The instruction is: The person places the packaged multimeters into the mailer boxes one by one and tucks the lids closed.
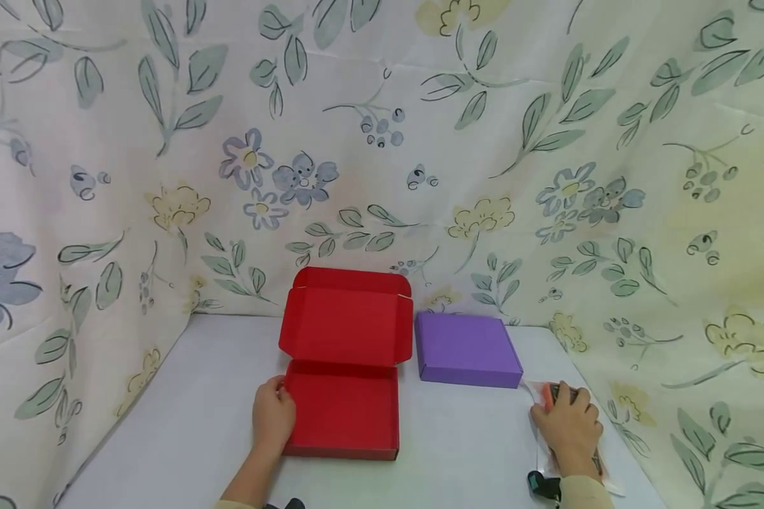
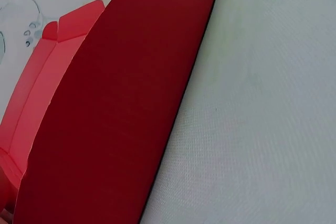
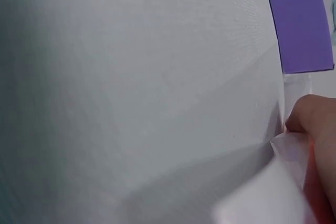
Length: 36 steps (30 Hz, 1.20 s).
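A red cardboard box (image 1: 342,410) lies on the white table with its lid (image 1: 350,318) raised at the back. My left hand (image 1: 274,417) grips the box's left side wall, fingertips over its edge. The left wrist view shows that dark red outer wall (image 2: 115,98) up close, with only a sliver of fingers at the lower left corner. Off to the right, my right hand (image 1: 569,424) holds a clear plastic bag (image 1: 547,463) with something red and black in it. In the right wrist view the thumb (image 3: 302,116) presses on the crinkled plastic (image 3: 291,153). The hand hides most of the contents.
A closed purple box (image 1: 467,346) lies behind the bag, right of the red box. A floral curtain (image 1: 369,141) hangs along the back and sides of the table (image 1: 191,424). A small dark object (image 1: 537,484) shows beside the right wrist.
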Each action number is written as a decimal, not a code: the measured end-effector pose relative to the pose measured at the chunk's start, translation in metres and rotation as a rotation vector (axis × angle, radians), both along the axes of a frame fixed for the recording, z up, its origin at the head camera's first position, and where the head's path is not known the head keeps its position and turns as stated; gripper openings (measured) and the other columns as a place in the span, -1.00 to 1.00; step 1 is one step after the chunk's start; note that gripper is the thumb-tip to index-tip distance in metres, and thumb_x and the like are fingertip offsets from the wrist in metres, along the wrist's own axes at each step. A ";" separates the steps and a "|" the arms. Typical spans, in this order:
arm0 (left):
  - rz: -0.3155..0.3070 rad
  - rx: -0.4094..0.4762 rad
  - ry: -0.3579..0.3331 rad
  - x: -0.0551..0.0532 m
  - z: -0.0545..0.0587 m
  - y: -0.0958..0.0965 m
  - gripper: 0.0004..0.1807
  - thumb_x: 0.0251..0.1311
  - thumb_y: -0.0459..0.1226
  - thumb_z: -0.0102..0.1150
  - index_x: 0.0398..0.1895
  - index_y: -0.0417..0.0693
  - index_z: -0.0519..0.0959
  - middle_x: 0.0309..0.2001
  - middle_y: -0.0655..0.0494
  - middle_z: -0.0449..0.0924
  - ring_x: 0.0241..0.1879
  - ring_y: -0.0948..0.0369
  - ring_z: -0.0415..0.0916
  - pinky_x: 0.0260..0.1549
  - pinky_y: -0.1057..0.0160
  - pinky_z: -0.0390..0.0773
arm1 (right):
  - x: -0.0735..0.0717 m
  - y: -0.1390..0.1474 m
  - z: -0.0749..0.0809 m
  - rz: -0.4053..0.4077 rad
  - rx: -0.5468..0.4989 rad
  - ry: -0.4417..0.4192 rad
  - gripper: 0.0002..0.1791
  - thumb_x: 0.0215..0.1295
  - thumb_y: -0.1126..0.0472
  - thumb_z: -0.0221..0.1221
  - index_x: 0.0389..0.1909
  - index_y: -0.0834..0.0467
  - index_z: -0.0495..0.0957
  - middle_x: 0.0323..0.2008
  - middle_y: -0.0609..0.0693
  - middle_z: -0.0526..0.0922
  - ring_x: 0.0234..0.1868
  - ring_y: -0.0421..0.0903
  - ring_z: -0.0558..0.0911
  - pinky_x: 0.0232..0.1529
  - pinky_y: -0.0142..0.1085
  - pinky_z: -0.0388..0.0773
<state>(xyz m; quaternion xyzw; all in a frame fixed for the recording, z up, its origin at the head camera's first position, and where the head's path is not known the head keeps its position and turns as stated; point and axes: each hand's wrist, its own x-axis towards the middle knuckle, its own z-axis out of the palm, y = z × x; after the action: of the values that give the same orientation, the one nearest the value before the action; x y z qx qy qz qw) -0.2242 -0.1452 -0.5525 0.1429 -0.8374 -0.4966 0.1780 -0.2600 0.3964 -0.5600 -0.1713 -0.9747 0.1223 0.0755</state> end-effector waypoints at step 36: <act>-0.032 0.054 -0.058 0.000 0.004 -0.004 -0.56 0.43 -0.45 -0.06 0.31 -0.51 0.39 0.17 -0.46 0.40 0.17 -0.33 0.38 0.16 -0.31 0.44 | 0.041 0.003 0.045 -0.062 -0.185 -0.214 0.12 0.21 -0.25 0.33 0.23 0.67 0.11 -0.04 0.65 0.28 -0.12 0.46 0.48 -0.12 0.26 0.51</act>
<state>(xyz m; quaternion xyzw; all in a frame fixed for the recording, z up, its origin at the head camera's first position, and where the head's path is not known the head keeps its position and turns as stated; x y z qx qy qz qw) -0.2241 -0.1488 -0.5485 0.1484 -0.8305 -0.5178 0.1419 -0.2187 0.3997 -0.5149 -0.2197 -0.9559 0.1904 -0.0412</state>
